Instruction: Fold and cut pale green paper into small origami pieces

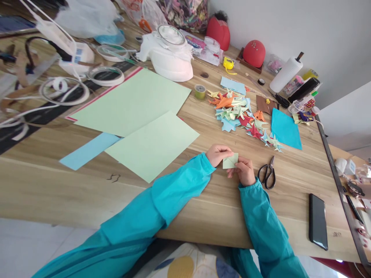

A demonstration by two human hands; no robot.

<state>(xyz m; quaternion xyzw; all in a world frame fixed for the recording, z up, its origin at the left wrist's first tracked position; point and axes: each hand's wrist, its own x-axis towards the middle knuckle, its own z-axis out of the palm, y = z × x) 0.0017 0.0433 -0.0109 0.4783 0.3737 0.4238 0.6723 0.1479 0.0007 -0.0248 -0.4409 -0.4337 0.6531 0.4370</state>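
A small pale green paper square (230, 162) with a crease across it is held up between my two hands, just above the table. My left hand (218, 155) pinches its upper left edge. On the other side, my right hand (244, 171) grips the lower right edge, with the thumb on the front and fingers behind. Black-handled scissors (267, 175) lie right of my right hand. Beyond my hands is a pile of folded paper cranes (237, 112) in orange, green, blue, red and yellow.
Large pale green sheets (153, 148) lie at left, with a blue paper strip (87, 151) beside them. A phone (318, 221) rests at right. Farther back are a turquoise cloth (285, 128), a thread spool (199, 92), a tape measure (228, 63) and a white wrapped bundle (171, 58).
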